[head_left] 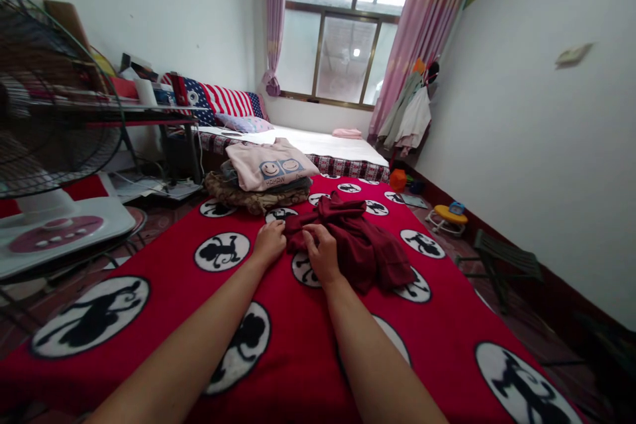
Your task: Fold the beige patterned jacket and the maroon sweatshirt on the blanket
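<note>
A crumpled dark red garment (360,238) lies in loose folds on a red cloth (163,338) printed with white circles and black monkey figures. At the garment's left end, my left hand (271,242) has its fingers closed on the edge of the fabric. Just to the right, my right hand (324,252) bends its fingers over the same garment and pinches the fabric; its fingertips are partly hidden. Behind my left hand sits a stack of folded clothes (258,195), topped by a pale pink shirt (271,165) with smiling faces.
On the left stand an electric fan (54,218) and a cluttered desk (149,112). Beyond the cloth is a bed (298,136) below the window (345,56). To the right are a small yellow stool (450,214), a dark folding stool (507,258) and hanging clothes (410,112).
</note>
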